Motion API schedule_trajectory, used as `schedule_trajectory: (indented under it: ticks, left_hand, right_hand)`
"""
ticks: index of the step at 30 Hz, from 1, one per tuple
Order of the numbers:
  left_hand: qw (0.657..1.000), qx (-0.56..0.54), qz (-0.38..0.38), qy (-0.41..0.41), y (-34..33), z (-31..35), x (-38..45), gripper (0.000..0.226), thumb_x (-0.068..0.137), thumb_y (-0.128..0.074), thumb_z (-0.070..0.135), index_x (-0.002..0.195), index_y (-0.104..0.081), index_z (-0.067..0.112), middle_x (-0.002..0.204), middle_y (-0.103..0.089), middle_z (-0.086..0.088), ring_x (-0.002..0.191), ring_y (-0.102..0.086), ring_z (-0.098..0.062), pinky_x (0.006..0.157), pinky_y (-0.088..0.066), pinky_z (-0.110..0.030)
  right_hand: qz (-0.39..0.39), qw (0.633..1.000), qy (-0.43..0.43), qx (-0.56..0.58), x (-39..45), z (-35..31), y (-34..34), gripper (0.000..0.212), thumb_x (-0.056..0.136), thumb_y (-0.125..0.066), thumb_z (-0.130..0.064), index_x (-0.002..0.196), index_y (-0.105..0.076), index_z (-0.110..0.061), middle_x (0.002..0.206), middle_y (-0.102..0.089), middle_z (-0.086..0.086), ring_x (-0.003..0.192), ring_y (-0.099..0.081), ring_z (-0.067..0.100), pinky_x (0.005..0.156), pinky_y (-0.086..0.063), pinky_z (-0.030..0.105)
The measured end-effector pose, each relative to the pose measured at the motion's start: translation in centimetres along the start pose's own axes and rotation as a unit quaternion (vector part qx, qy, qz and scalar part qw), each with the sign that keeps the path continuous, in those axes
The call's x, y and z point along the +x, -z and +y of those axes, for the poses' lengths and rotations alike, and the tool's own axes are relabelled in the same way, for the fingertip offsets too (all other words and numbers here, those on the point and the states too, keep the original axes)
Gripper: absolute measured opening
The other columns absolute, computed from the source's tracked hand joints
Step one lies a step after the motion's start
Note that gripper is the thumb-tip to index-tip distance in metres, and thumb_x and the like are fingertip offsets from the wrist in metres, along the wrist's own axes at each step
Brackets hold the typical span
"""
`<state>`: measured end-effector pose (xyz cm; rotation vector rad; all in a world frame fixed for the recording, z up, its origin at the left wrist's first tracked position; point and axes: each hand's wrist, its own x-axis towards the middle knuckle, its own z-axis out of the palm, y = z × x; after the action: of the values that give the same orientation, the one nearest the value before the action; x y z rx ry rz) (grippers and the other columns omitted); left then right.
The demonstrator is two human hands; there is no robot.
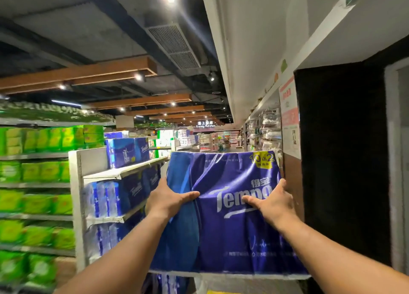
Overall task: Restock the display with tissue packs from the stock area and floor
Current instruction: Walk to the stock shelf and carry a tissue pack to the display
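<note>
Both hands, left hand and right hand, clasp the big blue tissue pack by its side edges, thumbs across its face, held high at centre, probably to lift it onto the white display shelf left.

Head view, store aisle. I hold a large blue Tempo tissue pack raised in front of me with both arms extended. My left hand grips its left edge, thumb lying across the front face; my right hand grips the right side, thumb over the printed logo. To the left stands a white shelf unit stocked with further blue tissue packs, one sitting on its top shelf. Farther left, green packs fill several shelves. A dark doorway lies to the right.
</note>
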<state>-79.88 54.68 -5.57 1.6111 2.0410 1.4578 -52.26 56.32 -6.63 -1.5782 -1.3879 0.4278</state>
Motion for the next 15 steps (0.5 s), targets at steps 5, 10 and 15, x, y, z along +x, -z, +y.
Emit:
schedule_trajectory:
  ticks: [5, 10, 15]
  left_hand:
    - [0.997, 0.003, 0.057, 0.048, -2.8, -2.3, 8.2, 0.123, 0.03, -0.075, 0.092, 0.135, -0.048, 0.035, 0.124, -0.068, 0.007, 0.11, -0.066, -0.026, 0.09, -0.057, -0.045]
    - [0.993, 0.028, 0.09, 0.066, -5.1, -5.3, 16.5, 0.116, 0.035, -0.079, 0.087, 0.134, -0.05, 0.035, 0.118, -0.07, 0.007, 0.104, -0.068, -0.024, 0.086, -0.057, -0.042]
    - [0.99, 0.042, 0.114, 0.069, -7.8, -9.2, 25.3, 0.111, 0.042, -0.084, 0.082, 0.136, -0.05, 0.034, 0.122, -0.07, 0.004, 0.105, -0.067, -0.026, 0.085, -0.056, -0.041]
  right_hand:
    - [-0.033, 0.998, 0.047, -0.011, 10.3, -1.4, -7.2, 0.142, 0.059, -0.086, -0.069, 0.159, -0.007, -0.007, 0.147, -0.045, 0.029, 0.134, -0.047, 0.045, 0.108, -0.043, 0.049]
    - [-0.064, 0.996, 0.067, -0.019, 18.6, -2.4, -15.2, 0.139, 0.06, -0.082, -0.074, 0.158, -0.009, -0.006, 0.15, -0.042, 0.026, 0.135, -0.047, 0.042, 0.105, -0.042, 0.048]
    - [-0.091, 0.992, 0.088, -0.02, 26.0, -3.7, -23.4, 0.136, 0.061, -0.08, -0.076, 0.157, -0.012, -0.006, 0.15, -0.04, 0.025, 0.135, -0.047, 0.042, 0.103, -0.044, 0.048]
